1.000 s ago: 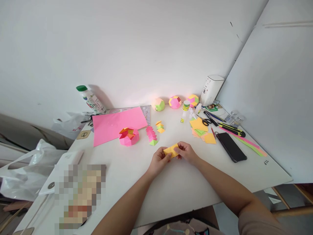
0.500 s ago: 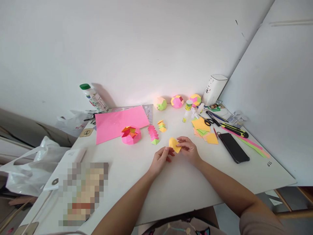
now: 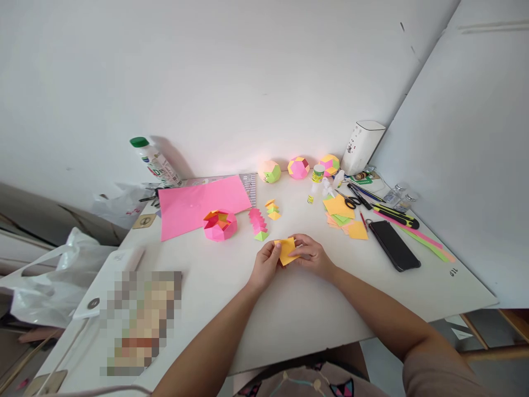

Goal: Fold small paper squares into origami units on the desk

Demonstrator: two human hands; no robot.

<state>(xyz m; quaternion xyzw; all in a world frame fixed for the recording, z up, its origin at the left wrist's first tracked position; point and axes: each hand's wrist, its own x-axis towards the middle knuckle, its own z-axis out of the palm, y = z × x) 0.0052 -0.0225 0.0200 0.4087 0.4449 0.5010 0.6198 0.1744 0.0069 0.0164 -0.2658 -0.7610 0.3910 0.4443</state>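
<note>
A square yellow-orange sheet of paper is held between my two hands, low over the white table. My left hand pinches its left edge, thumb on top. At the right side, the fingers of my right hand close on the paper. Just beyond lie folded paper pieces: a pink stack with a green piece at its near end, and a smaller yellow-and-green stack. Left of these sits a half-built pink paper ball, open on top with orange inside.
Three finished paper balls stand along the wall. To the right are loose paper squares, scissors, a black phone, a box cutter and small glue bottles. A pink sheet and a bottle are at left.
The paper was curled over between my fingers and now lies flatter, its square face showing. My left hand has shifted its hold onto the left edge.
</note>
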